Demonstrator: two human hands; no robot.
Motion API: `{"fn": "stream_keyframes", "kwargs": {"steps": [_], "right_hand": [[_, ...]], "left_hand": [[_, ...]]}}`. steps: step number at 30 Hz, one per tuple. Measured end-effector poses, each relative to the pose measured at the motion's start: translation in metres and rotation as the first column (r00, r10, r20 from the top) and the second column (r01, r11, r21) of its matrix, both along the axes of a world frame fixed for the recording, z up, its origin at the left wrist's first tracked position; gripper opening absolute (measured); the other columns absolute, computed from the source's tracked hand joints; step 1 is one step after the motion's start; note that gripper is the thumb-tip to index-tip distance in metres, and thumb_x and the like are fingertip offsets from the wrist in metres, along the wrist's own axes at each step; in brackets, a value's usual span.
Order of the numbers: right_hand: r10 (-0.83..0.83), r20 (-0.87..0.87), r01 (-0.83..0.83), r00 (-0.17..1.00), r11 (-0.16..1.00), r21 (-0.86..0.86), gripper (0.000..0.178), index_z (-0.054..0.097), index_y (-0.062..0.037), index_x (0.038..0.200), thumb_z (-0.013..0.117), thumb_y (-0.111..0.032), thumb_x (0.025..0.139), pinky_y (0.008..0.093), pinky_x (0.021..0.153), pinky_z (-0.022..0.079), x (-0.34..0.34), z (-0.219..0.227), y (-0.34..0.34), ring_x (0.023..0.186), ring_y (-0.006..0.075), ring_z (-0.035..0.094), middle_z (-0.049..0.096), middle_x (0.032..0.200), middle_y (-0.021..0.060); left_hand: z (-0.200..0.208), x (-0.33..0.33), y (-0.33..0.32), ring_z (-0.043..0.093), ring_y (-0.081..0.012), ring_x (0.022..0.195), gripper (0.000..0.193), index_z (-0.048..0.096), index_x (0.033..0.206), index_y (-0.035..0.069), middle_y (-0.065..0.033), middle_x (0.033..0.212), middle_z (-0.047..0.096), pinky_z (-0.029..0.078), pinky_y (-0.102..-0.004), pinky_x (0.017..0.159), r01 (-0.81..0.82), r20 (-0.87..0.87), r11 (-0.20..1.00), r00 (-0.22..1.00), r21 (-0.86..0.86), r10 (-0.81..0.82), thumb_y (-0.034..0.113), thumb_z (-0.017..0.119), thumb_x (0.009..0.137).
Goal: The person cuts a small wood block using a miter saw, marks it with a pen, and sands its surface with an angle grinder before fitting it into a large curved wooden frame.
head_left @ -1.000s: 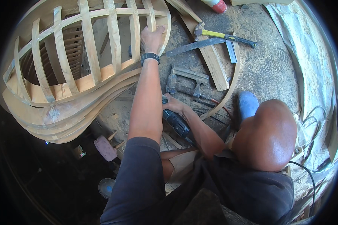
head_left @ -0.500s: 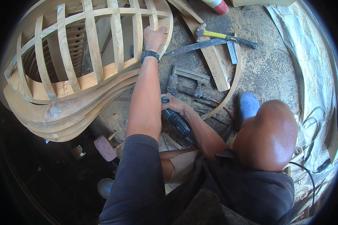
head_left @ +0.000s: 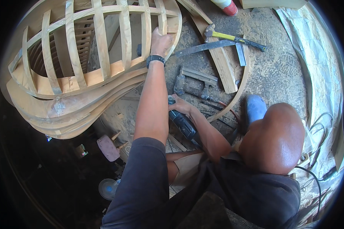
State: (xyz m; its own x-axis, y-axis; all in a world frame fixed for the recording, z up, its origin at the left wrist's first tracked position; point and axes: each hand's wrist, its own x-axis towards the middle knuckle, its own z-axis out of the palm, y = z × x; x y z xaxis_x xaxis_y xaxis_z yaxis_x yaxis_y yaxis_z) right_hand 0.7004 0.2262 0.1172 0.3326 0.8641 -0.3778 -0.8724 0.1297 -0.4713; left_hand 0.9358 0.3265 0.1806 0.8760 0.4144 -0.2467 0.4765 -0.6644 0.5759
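Note:
My left hand [head_left: 161, 42], with a dark watch on its wrist, is closed around the lower end of a pale wooden slat [head_left: 161, 17]. That slat belongs to a curved wooden frame [head_left: 30, 82] of ribs and bent rails at the upper left. Below and to the right, my right hand [head_left: 181, 105] grips a black and teal angle grinder [head_left: 185, 126] near its head. My left forearm hides part of the grinder's head, so its disc cannot be seen. The grinder's rear end points toward my lap.
A hammer [head_left: 233, 37] with a yellow and black handle lies across a plank [head_left: 222, 68], beside a try square [head_left: 240, 55] and a saw blade [head_left: 198, 49]. Nearer are a nail gun [head_left: 197, 82] and a curved strip [head_left: 239, 89]. A mallet [head_left: 108, 148] lies left; a cable [head_left: 313, 175] runs right.
The whole view has shifted slightly, so the frame and tools sit a little farther right. Both hands keep their holds on the slat and the grinder.

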Motion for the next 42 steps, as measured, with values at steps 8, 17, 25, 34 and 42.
{"fn": "stream_keyframes", "kwargs": {"steps": [8,17,25,34,42], "right_hand": [[-0.040,-0.048,0.039,0.998,0.999,-0.011,0.089,0.043,0.0092,0.125,0.090,-0.033,0.062,0.0310,0.097,0.042,0.010,0.005,-0.010,0.105,0.0218,0.058,0.059,0.108,0.0132],[-0.037,-0.095,0.040,0.995,0.999,0.031,0.087,0.044,0.0088,0.122,0.091,-0.032,0.062,0.0315,0.097,0.042,0.009,0.007,-0.010,0.103,0.0210,0.057,0.058,0.108,0.0121],[-0.053,-0.047,0.053,0.998,0.998,0.014,0.091,0.037,0.0084,0.132,0.088,-0.026,0.065,0.0306,0.094,0.044,-0.008,-0.014,0.004,0.099,0.0181,0.059,0.061,0.104,0.0096],[-0.019,-0.008,0.019,1.000,1.000,-0.019,0.100,0.036,0.0060,0.140,0.089,-0.034,0.065,0.0314,0.093,0.046,0.002,-0.002,-0.009,0.103,0.0211,0.061,0.062,0.113,0.0148],[-0.065,0.007,0.065,0.998,0.997,-0.038,0.095,0.040,0.0054,0.136,0.089,-0.035,0.065,0.0339,0.089,0.048,0.011,-0.005,-0.010,0.100,0.0223,0.062,0.061,0.112,0.0159]], "left_hand": [[-0.007,-0.001,-0.008,0.064,-0.0324,0.106,0.057,0.054,0.125,0.000,-0.0203,0.114,0.065,0.047,-0.0370,0.097,0.077,0.132,0.994,0.987,0.083,-0.088,0.002,0.066,0.069],[-0.009,-0.022,-0.023,0.045,-0.0424,0.128,0.066,0.045,0.134,0.008,-0.0232,0.132,0.049,0.038,-0.0491,0.109,0.223,0.238,0.767,0.867,0.602,-0.438,-0.001,0.070,0.073],[0.002,-0.005,-0.032,0.036,-0.0326,0.137,0.026,0.068,0.107,0.006,-0.0150,0.142,0.043,0.038,-0.0476,0.104,0.393,-0.195,0.233,0.787,0.889,-0.585,0.010,0.070,0.082],[0.008,0.008,-0.012,0.052,-0.0243,0.125,0.020,0.070,0.101,0.008,-0.0078,0.103,0.069,0.032,-0.0440,0.102,0.584,-0.599,-0.265,0.507,0.768,-0.620,0.013,0.057,0.087],[-0.003,0.003,-0.027,0.058,-0.0258,0.113,0.018,0.066,0.100,0.004,-0.0129,0.098,0.067,0.036,-0.0399,0.100,0.678,-0.568,-0.196,0.383,0.709,-0.729,0.015,0.057,0.089]]}}
